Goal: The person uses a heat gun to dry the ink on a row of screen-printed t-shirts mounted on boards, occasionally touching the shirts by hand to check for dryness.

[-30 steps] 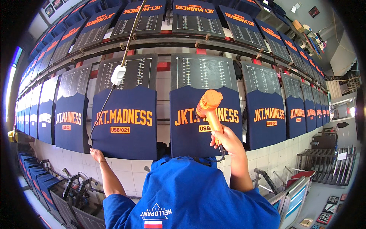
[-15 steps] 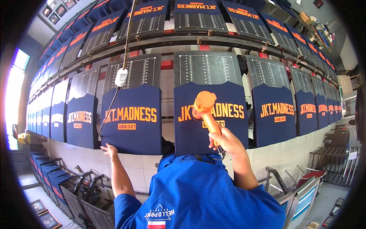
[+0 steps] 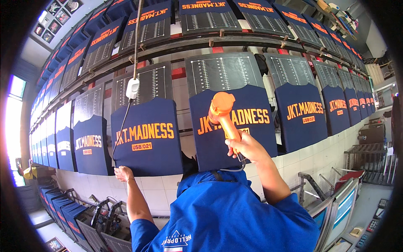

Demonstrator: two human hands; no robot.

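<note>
My right hand is closed round the handle of an orange hair dryer. Its round head is above the orange print of a navy T-shirt stretched on a dark board marked with white rulers; the head covers part of the lettering. A grey cord hangs from the handle's end. My left hand is at the near left corner of the neighbouring navy T-shirt, its fingers drawn together; what they hold, if anything, is hidden. A thin dark cord crosses that shirt's left side toward this hand.
A white plug connector hangs from above over the neighbouring board. Rows of boards with similar shirts curve away on both sides and across a rail. Behind me stand metal frames and another row of shirt boards.
The view has tilted a little. My left hand's fingers, spread earlier, are now drawn together at the board corner. The hair dryer stays in my right hand above the same shirt, slightly shifted.
</note>
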